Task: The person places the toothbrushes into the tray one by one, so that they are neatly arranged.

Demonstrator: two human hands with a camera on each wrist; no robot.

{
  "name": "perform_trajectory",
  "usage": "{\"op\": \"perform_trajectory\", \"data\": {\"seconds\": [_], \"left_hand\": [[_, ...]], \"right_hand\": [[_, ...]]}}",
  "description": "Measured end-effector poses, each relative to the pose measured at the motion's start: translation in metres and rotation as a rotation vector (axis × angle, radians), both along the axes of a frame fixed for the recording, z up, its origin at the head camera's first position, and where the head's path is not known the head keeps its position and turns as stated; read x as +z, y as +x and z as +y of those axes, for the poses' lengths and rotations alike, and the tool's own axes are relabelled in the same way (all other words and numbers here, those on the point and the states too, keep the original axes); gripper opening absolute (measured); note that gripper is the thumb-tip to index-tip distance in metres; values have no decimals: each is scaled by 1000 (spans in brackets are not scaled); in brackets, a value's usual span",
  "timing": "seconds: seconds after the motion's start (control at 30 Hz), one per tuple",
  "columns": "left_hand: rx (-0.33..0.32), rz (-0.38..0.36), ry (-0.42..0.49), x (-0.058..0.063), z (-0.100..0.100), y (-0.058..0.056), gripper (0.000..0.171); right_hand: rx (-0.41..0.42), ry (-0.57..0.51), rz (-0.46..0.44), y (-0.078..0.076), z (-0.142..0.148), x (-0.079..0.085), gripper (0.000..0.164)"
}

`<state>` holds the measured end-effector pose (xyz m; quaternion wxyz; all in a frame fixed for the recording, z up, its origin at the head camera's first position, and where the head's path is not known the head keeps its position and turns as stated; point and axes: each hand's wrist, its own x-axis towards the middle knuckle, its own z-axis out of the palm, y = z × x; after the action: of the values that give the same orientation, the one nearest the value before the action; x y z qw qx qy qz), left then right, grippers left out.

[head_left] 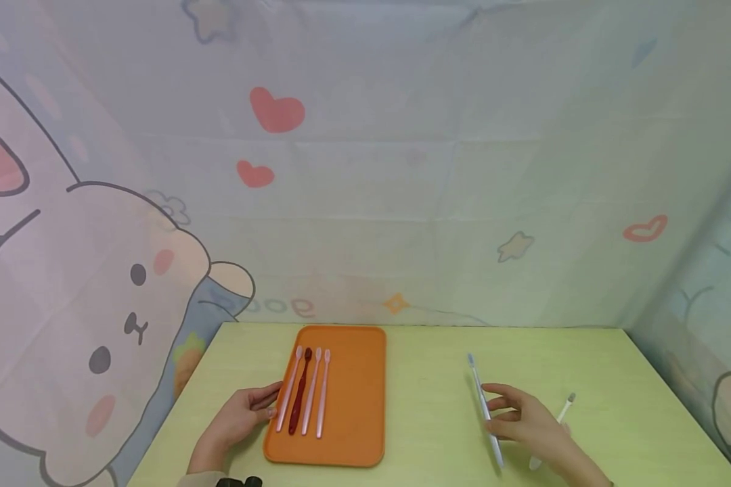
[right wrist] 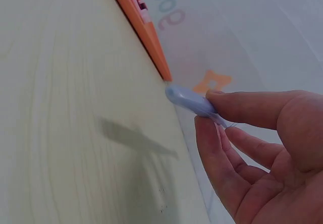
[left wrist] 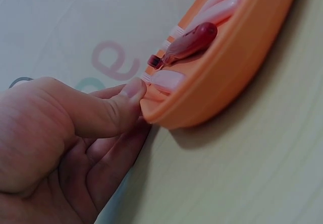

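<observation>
My left hand point(head_left: 237, 419) grips the left rim of an orange tray point(head_left: 355, 399), thumb on top and fingers beneath, as the left wrist view shows. On the tray's left part lie three pink toothbrushes and one dark red toothbrush point(head_left: 298, 399), side by side with heads toward the back. My right hand point(head_left: 524, 421) pinches a light blue toothbrush point(head_left: 484, 404) between thumb and fingers, its head pointing to the back. In the right wrist view that brush point(right wrist: 187, 100) is off the table, with a shadow below it. Behind the right hand lies a white toothbrush point(head_left: 564, 410), partly hidden.
The table point(head_left: 429, 406) has a pale yellow-green wood-grain top. A patterned cloth point(head_left: 365, 203) with hearts, stars and a rabbit hangs behind it and along the sides. At the bottom edge, a small black object point(head_left: 237, 482) shows by the left sleeve.
</observation>
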<state>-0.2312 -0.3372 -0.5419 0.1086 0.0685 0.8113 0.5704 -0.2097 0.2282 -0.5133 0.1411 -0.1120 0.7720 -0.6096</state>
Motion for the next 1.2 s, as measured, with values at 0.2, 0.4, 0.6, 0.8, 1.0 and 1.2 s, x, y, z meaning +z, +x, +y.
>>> {"op": "perform_trajectory", "data": {"seconds": [0.2, 0.4, 0.6, 0.8, 1.0, 1.2], "left_hand": [[-1, 1, -15, 3, 1, 0, 55], [-6, 0, -5, 3, 1, 0, 56], [-11, 3, -26, 2, 1, 0, 56], [-18, 8, -13, 3, 0, 1, 56], [-18, 0, -1, 4, 0, 1, 56], [-2, -6, 7, 2, 0, 1, 57]], "right_hand": [[50, -24, 6, -6, -25, -4, 72], [69, -68, -1, -12, -47, -11, 71], [74, -78, -11, -14, -69, -15, 72], [66, -118, -18, -16, -94, -17, 71], [49, -153, -44, -15, -118, -19, 70], [58, -201, -82, -15, -138, -22, 69]]}}
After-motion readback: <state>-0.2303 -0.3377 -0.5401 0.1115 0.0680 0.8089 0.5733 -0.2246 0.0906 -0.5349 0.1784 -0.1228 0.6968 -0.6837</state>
